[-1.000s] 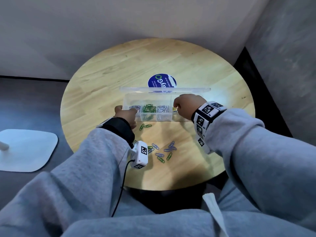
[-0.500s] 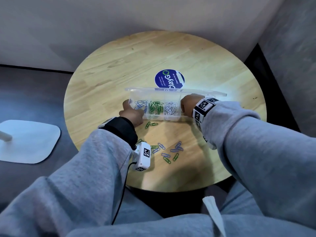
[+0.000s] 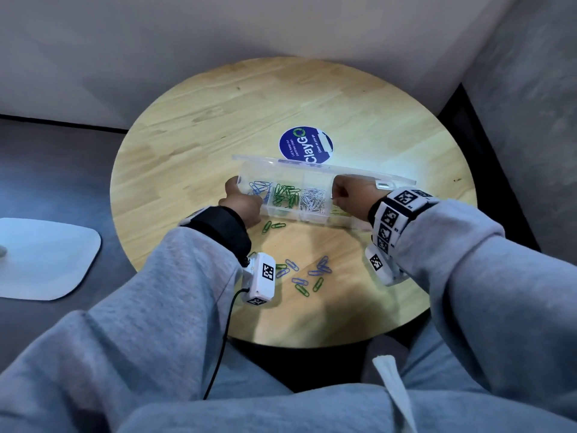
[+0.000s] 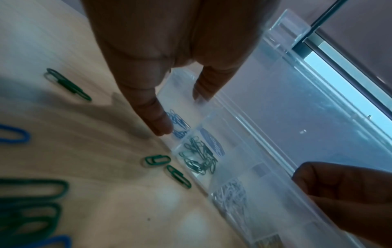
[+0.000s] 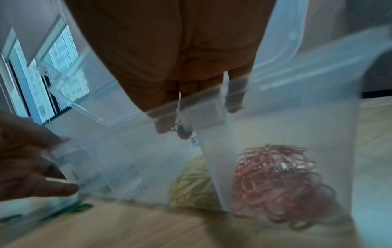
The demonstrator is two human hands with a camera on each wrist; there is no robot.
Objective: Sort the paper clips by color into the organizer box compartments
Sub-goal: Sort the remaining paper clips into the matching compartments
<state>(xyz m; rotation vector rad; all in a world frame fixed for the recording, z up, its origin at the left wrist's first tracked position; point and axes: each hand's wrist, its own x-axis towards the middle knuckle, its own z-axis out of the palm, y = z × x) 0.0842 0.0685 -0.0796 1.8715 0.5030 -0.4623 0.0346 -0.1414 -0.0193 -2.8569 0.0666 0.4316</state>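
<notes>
A clear organizer box (image 3: 282, 214) with its lid (image 3: 359, 172) open at the back lies across the round wooden table (image 3: 199, 132). From left to right its compartments hold blue clips (image 3: 259, 188), green clips (image 3: 285, 195) and white clips (image 3: 313, 200); the right wrist view adds yellow clips (image 5: 191, 184) and pink clips (image 5: 275, 181). My left hand (image 3: 240, 203) pinches the box's left end, thumb (image 4: 158, 120) against the front wall. My right hand (image 3: 352, 195) grips the front wall further right, fingers (image 5: 163, 124) curled over the rim. Loose blue and green clips (image 3: 301, 273) lie nearer me.
Two green clips (image 3: 274, 226) lie just in front of the box. A round blue ClayGo sticker (image 3: 304, 145) is on the table behind the lid. A white flat base (image 3: 40, 257) stands on the floor at the left. A grey wall rises at the right.
Both hands keep hold of the box. It has turned a little, its right end coming nearer me. The loose clips have not moved.
</notes>
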